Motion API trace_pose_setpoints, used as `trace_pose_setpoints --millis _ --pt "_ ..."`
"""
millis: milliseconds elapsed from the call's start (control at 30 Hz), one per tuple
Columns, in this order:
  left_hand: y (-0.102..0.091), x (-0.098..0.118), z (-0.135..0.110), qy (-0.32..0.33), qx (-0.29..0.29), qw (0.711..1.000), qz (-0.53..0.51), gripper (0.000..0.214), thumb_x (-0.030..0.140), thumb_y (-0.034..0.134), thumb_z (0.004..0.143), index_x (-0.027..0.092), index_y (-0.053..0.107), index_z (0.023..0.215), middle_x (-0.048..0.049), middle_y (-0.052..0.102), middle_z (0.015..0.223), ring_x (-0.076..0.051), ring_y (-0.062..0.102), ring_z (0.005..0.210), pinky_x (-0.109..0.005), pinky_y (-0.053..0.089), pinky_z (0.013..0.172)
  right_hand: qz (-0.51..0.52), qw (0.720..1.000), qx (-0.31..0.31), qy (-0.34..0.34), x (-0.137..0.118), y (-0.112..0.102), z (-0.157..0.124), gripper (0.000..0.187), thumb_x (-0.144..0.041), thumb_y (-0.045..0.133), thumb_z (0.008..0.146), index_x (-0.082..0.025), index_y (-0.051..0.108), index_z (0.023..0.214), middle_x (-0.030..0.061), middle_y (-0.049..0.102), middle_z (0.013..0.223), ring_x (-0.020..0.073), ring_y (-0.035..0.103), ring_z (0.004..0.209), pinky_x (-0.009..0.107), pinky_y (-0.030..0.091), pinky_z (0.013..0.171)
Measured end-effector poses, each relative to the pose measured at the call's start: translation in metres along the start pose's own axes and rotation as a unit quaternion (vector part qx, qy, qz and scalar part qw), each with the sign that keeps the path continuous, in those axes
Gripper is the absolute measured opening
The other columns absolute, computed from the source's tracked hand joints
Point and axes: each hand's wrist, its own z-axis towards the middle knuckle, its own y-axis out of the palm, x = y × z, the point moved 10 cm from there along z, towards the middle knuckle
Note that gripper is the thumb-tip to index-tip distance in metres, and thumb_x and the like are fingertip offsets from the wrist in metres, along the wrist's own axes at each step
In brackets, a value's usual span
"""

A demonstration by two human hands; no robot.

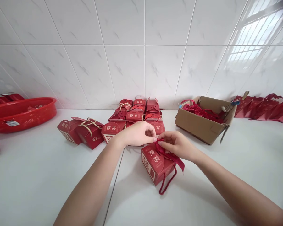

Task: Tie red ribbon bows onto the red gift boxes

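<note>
A small red gift box (155, 164) with white characters stands on the white counter (49, 175) in front of me. A dark red ribbon (173, 158) lies over its top and a red cord handle hangs down its front. My left hand (138, 133) and my right hand (176, 144) meet just above the box, each with fingers pinched on the ribbon where it gathers at the top.
A pile of finished red boxes (138, 116) sits behind my hands by the tiled wall, with two more boxes (81, 130) to the left. A red plastic basket (22, 114) stands far left. A cardboard box of red ribbons (204, 119) is at right, flat red boxes (264, 108) beyond it.
</note>
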Motion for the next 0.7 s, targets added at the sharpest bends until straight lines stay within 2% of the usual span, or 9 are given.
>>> trace_pose_setpoints --millis 133,300,433,567,700 --pt "0.003 0.000 0.000 -0.022 -0.011 1.000 0.008 0.014 0.030 0.055 0.075 0.020 0.065 0.076 0.0001 0.067 0.081 -0.015 0.059 0.070 -0.024 0.042 0.058 -0.041 0.999 -0.029 -0.009 -0.006 0.002 -0.002 0.022 -0.036 0.056 0.084 -0.017 0.067 0.088 0.0025 0.064 0.078 0.0108 0.051 0.064 0.023 0.040 0.056" --pt "0.012 -0.003 0.001 -0.028 -0.038 0.999 -0.015 0.013 0.032 0.058 0.074 0.021 0.057 0.081 0.0007 0.065 0.085 -0.015 0.060 0.075 -0.024 0.043 0.060 -0.079 0.996 -0.026 -0.013 -0.008 0.001 -0.003 0.024 -0.031 0.052 0.085 -0.016 0.068 0.076 0.0009 0.061 0.070 0.0092 0.043 0.059 0.023 0.036 0.053" --pt "0.024 -0.011 0.003 -0.049 -0.070 0.996 -0.020 0.032 0.035 0.068 0.065 0.024 0.048 0.088 0.0022 0.063 0.088 -0.015 0.059 0.074 -0.022 0.041 0.053 -0.071 0.997 -0.026 -0.013 -0.007 0.002 -0.003 0.022 -0.029 0.051 0.086 -0.017 0.068 0.079 0.0015 0.062 0.073 0.0096 0.046 0.061 0.023 0.037 0.055" --pt "0.031 -0.018 0.004 -0.071 -0.076 0.995 -0.008 0.034 0.036 0.066 0.065 0.025 0.044 0.090 0.0026 0.060 0.085 -0.015 0.058 0.071 -0.022 0.038 0.048 -0.028 1.000 -0.006 0.008 -0.002 -0.002 -0.002 0.015 -0.031 0.053 0.086 -0.018 0.058 0.092 0.0016 0.063 0.075 0.0100 0.049 0.061 0.022 0.037 0.052" --pt "0.031 -0.018 0.007 -0.071 -0.060 0.996 0.018 0.038 0.037 0.067 0.062 0.025 0.044 0.091 0.0020 0.059 0.088 -0.015 0.055 0.069 -0.022 0.037 0.047 0.031 0.999 -0.021 0.030 0.001 0.001 -0.002 0.018 -0.035 0.053 0.087 -0.020 0.045 0.093 -0.0009 0.060 0.073 0.0089 0.047 0.056 0.021 0.034 0.048"
